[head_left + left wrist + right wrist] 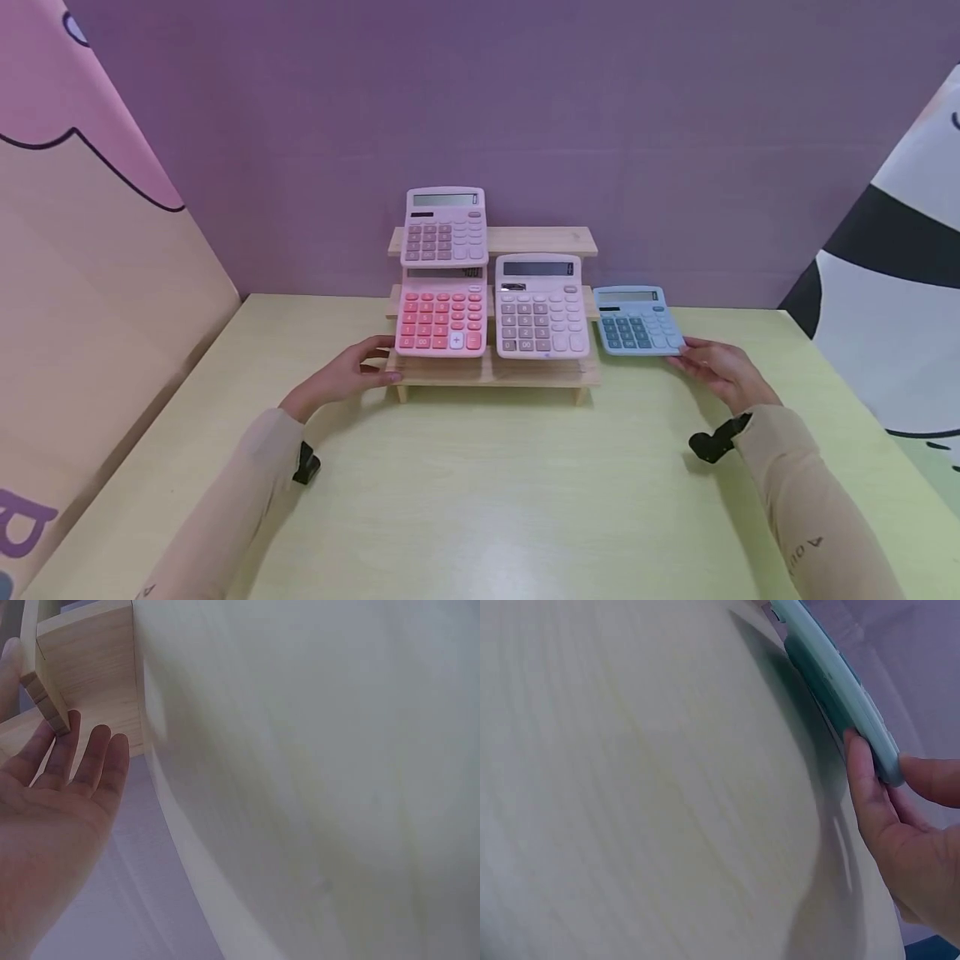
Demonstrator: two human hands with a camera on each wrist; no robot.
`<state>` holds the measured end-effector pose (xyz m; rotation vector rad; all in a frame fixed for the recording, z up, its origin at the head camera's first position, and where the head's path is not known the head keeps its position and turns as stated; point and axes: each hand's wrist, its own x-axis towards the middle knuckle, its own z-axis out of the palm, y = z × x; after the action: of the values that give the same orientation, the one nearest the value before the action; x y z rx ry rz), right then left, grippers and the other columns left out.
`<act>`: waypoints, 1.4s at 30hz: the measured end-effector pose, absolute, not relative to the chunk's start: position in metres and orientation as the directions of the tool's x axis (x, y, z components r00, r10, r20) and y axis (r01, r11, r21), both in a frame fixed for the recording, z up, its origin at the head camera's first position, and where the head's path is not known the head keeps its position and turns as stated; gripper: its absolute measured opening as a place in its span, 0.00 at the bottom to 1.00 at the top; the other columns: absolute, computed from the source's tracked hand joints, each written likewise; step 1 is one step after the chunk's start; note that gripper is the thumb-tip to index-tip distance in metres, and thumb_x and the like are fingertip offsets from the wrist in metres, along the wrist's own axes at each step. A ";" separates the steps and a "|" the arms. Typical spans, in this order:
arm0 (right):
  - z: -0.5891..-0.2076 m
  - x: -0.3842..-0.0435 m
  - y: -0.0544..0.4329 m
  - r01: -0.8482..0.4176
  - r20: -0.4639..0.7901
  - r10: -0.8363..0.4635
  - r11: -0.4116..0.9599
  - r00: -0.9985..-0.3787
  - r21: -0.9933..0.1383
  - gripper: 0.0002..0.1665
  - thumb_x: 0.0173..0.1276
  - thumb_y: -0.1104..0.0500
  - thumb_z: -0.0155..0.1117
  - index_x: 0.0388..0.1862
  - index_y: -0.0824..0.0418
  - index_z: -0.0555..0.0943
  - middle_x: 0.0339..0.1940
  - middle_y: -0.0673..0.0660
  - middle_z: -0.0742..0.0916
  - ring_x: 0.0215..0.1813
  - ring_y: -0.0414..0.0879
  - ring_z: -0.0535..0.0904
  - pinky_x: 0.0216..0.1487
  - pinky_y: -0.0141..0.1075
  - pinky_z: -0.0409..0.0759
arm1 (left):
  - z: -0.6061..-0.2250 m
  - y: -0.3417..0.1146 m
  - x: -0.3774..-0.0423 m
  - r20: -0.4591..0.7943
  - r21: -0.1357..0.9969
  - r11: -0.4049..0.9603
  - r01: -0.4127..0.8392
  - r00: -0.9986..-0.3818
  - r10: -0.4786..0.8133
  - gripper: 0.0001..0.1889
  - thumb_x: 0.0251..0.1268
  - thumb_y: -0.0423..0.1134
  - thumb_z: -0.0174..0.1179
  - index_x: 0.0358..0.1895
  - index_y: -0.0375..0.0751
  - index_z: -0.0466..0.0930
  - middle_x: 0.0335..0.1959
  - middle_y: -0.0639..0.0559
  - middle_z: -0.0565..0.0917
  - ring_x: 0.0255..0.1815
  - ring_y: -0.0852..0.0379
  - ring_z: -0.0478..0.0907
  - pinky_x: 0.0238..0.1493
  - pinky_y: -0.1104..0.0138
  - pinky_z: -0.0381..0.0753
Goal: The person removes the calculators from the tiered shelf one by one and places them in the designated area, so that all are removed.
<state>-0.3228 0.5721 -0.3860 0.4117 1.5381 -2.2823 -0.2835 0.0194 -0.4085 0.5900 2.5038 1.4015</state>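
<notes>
The coral-keyed calculator's (pixel 440 321) screen is partly hidden by the pale calculator (pixel 445 233) above; both sleeves (pixel 813 500) are cut off nearside. The hands are well apart — the left hand (pixel 343 373) pinches the grained wooden rack's (pixel 491 372) left end; the right hand (pixel 723 369) grips the smooth, round-cornered blue calculator (pixel 637 321), tilted at the rack's right; its far edge's support is unclear.

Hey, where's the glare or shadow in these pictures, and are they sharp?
Head view: pale glare low on the table, soft shadows beside both sleeves, the pink-keyed calculator fairly crisp. Left wrist view: dim and soft, with a broad blurry-edged shadow across the table. Right wrist view: also dim, a dark shadow beside the blue calculator and right hand.
</notes>
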 end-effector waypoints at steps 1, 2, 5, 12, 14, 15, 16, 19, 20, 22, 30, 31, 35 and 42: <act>-0.387 -0.323 0.572 0.451 -0.435 -0.124 -0.336 -0.892 -0.827 0.45 0.65 0.74 0.50 0.73 0.60 0.38 0.34 0.50 0.81 0.39 0.41 0.81 0.62 0.34 0.71 | -0.408 0.020 -0.283 0.012 0.850 0.467 0.242 -0.896 0.444 0.37 0.57 0.45 0.62 0.67 0.38 0.57 0.68 0.42 0.61 0.67 0.41 0.60 0.65 0.51 0.65; -0.388 -0.323 0.573 0.454 -0.439 -0.123 -0.328 -0.890 -0.829 0.44 0.65 0.73 0.49 0.73 0.60 0.39 0.35 0.50 0.80 0.39 0.41 0.81 0.61 0.34 0.72 | -0.408 0.020 -0.283 0.012 0.850 0.468 0.243 -0.896 0.444 0.36 0.57 0.45 0.62 0.67 0.38 0.56 0.68 0.42 0.61 0.67 0.41 0.60 0.65 0.52 0.65; -0.390 -0.322 0.574 0.457 -0.442 -0.122 -0.326 -0.888 -0.828 0.43 0.66 0.72 0.48 0.73 0.59 0.39 0.35 0.49 0.79 0.39 0.40 0.81 0.59 0.34 0.74 | -0.407 0.021 -0.282 0.008 0.847 0.473 0.240 -0.898 0.441 0.37 0.57 0.45 0.62 0.67 0.37 0.56 0.68 0.41 0.61 0.67 0.41 0.60 0.65 0.52 0.65; -0.395 -0.326 0.577 0.452 -0.431 -0.146 -0.381 -0.891 -0.807 0.45 0.65 0.74 0.48 0.72 0.60 0.37 0.32 0.51 0.83 0.39 0.42 0.82 0.57 0.34 0.76 | -0.406 0.021 -0.281 -0.003 0.845 0.483 0.229 -0.901 0.433 0.37 0.57 0.46 0.62 0.67 0.38 0.56 0.68 0.42 0.61 0.67 0.42 0.60 0.66 0.52 0.65; -0.396 -0.327 0.578 0.453 -0.429 -0.154 -0.387 -0.890 -0.803 0.43 0.65 0.74 0.48 0.73 0.58 0.42 0.32 0.52 0.83 0.39 0.42 0.82 0.56 0.34 0.77 | -0.406 0.021 -0.281 -0.003 0.843 0.485 0.230 -0.902 0.433 0.37 0.57 0.46 0.62 0.67 0.38 0.56 0.68 0.42 0.61 0.67 0.41 0.60 0.66 0.52 0.65; -0.397 -0.328 0.578 0.452 -0.426 -0.156 -0.392 -0.891 -0.801 0.42 0.65 0.74 0.48 0.73 0.57 0.44 0.32 0.52 0.84 0.39 0.42 0.82 0.56 0.34 0.77 | -0.405 0.021 -0.281 -0.002 0.843 0.485 0.231 -0.901 0.433 0.37 0.58 0.46 0.62 0.67 0.38 0.56 0.68 0.42 0.61 0.67 0.41 0.59 0.66 0.52 0.65; -0.397 -0.329 0.578 0.449 -0.422 -0.159 -0.398 -0.893 -0.800 0.40 0.64 0.75 0.48 0.72 0.58 0.48 0.32 0.53 0.84 0.39 0.42 0.82 0.55 0.34 0.78 | -0.405 0.021 -0.282 -0.002 0.844 0.484 0.232 -0.901 0.434 0.37 0.58 0.46 0.62 0.67 0.38 0.56 0.68 0.42 0.60 0.67 0.41 0.59 0.66 0.52 0.65; -0.398 -0.329 0.578 0.447 -0.417 -0.165 -0.402 -0.894 -0.799 0.36 0.64 0.75 0.49 0.70 0.59 0.54 0.32 0.53 0.85 0.39 0.42 0.82 0.55 0.34 0.78 | -0.405 0.021 -0.282 0.002 0.847 0.478 0.235 -0.899 0.439 0.36 0.59 0.45 0.61 0.67 0.37 0.56 0.68 0.41 0.60 0.67 0.40 0.59 0.66 0.51 0.65; -0.398 -0.329 0.579 0.448 -0.419 -0.163 -0.400 -0.893 -0.800 0.37 0.64 0.75 0.49 0.70 0.58 0.53 0.32 0.53 0.84 0.39 0.42 0.82 0.56 0.34 0.77 | -0.405 0.020 -0.282 0.001 0.848 0.476 0.233 -0.899 0.439 0.36 0.59 0.45 0.61 0.67 0.37 0.56 0.68 0.41 0.60 0.67 0.40 0.59 0.66 0.51 0.64; -0.399 -0.328 0.578 0.450 -0.424 -0.155 -0.382 -0.892 -0.807 0.42 0.65 0.74 0.49 0.73 0.58 0.45 0.32 0.52 0.84 0.39 0.41 0.82 0.57 0.33 0.76 | -0.405 0.020 -0.282 0.001 0.847 0.476 0.235 -0.898 0.441 0.36 0.59 0.45 0.61 0.67 0.37 0.56 0.68 0.41 0.60 0.67 0.41 0.59 0.66 0.52 0.65; -0.399 -0.326 0.572 0.467 -0.461 -0.088 -0.269 -0.883 -0.842 0.44 0.66 0.69 0.52 0.73 0.59 0.41 0.41 0.50 0.76 0.39 0.39 0.81 0.56 0.32 0.77 | -0.405 0.021 -0.280 -0.012 0.846 0.487 0.217 -0.905 0.425 0.37 0.57 0.46 0.62 0.67 0.37 0.56 0.68 0.41 0.61 0.67 0.41 0.60 0.66 0.52 0.65; -0.398 -0.326 0.571 0.472 -0.469 -0.079 -0.256 -0.880 -0.843 0.44 0.66 0.69 0.52 0.73 0.58 0.42 0.43 0.51 0.74 0.38 0.39 0.81 0.55 0.32 0.77 | -0.405 0.021 -0.280 -0.013 0.846 0.487 0.216 -0.906 0.424 0.37 0.57 0.46 0.62 0.67 0.37 0.56 0.68 0.41 0.61 0.67 0.41 0.60 0.66 0.52 0.65; -0.397 -0.326 0.570 0.480 -0.478 -0.065 -0.227 -0.876 -0.848 0.43 0.67 0.68 0.52 0.74 0.58 0.42 0.40 0.50 0.78 0.38 0.40 0.82 0.53 0.32 0.78 | -0.405 0.020 -0.280 -0.011 0.845 0.488 0.218 -0.905 0.424 0.37 0.58 0.45 0.62 0.67 0.37 0.55 0.68 0.41 0.61 0.67 0.41 0.60 0.66 0.52 0.65; -0.397 -0.323 0.569 0.456 -0.456 -0.033 -0.150 -0.889 -0.877 0.44 0.66 0.66 0.55 0.73 0.60 0.43 0.32 0.49 0.80 0.37 0.40 0.83 0.50 0.31 0.80 | -0.407 0.021 -0.282 -0.006 0.848 0.480 0.224 -0.902 0.432 0.37 0.58 0.45 0.62 0.67 0.38 0.56 0.68 0.42 0.61 0.67 0.41 0.60 0.66 0.52 0.65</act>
<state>-0.3231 0.5688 -0.3966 0.4770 1.7962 -2.1067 -0.2823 0.0210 -0.4073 0.5654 2.5075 1.3871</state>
